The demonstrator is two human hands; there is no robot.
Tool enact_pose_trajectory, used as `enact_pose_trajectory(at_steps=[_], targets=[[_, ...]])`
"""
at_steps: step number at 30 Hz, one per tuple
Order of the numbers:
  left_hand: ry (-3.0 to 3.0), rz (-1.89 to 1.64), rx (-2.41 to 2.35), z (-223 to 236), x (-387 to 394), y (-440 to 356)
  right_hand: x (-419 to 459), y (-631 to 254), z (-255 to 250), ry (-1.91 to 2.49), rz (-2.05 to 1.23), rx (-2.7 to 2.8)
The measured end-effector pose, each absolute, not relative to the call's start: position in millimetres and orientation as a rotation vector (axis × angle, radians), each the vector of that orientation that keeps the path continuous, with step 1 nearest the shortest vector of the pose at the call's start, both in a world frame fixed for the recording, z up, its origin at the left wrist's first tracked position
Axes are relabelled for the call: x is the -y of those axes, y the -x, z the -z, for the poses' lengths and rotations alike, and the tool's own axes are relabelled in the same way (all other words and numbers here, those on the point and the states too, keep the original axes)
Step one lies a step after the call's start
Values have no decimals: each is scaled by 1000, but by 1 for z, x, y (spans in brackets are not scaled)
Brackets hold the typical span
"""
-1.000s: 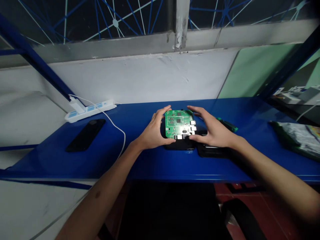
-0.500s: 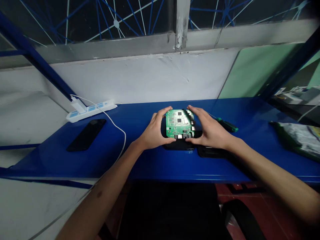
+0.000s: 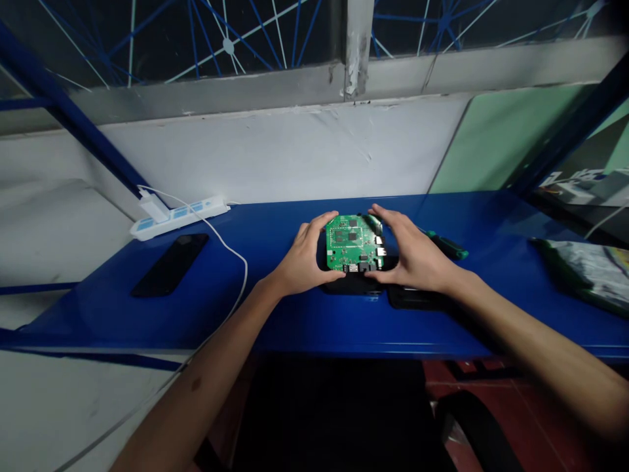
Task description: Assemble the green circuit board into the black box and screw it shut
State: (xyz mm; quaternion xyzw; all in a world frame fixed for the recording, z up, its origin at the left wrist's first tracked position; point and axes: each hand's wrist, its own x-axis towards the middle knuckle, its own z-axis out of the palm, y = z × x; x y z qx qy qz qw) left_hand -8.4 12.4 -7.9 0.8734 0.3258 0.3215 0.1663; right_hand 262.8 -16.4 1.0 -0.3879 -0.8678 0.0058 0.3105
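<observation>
A green circuit board (image 3: pixel 348 246) with dark chips and metal ports faces up between my two hands, above the blue table. My left hand (image 3: pixel 307 255) grips its left side, thumb along the near edge and fingers at the far corner. At the right side, my right hand (image 3: pixel 413 252) has its thumb by the near ports and its index finger near the far right corner. Under the board, partly hidden, lies a black shell-like piece (image 3: pixel 351 284). Another flat black piece (image 3: pixel 415 299) rests below my right hand. Behind that hand is a green-and-black screwdriver (image 3: pixel 446 245).
On the left lie a black phone (image 3: pixel 170 265) and a white power strip (image 3: pixel 181 218) with a charger plugged in. Its white cable (image 3: pixel 244 262) runs across the blue table (image 3: pixel 304 328) and over the front edge. A plastic packet (image 3: pixel 587 269) sits at the right.
The board has tilted slightly, so the glare on its surface has faded and the chips show more clearly. My right index finger has shifted slightly to the right. Other things stay put.
</observation>
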Motion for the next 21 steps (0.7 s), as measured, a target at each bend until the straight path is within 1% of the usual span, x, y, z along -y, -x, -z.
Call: enact_pose_trajectory(at_steps=[12, 21], targets=[[-2516, -939, -901, 15, -14, 10, 18, -262, -2, 1033, -28, 2291], [-2801, -885, -974, 6, -8, -2, 20, -260, 0, 1023, 7, 2286]])
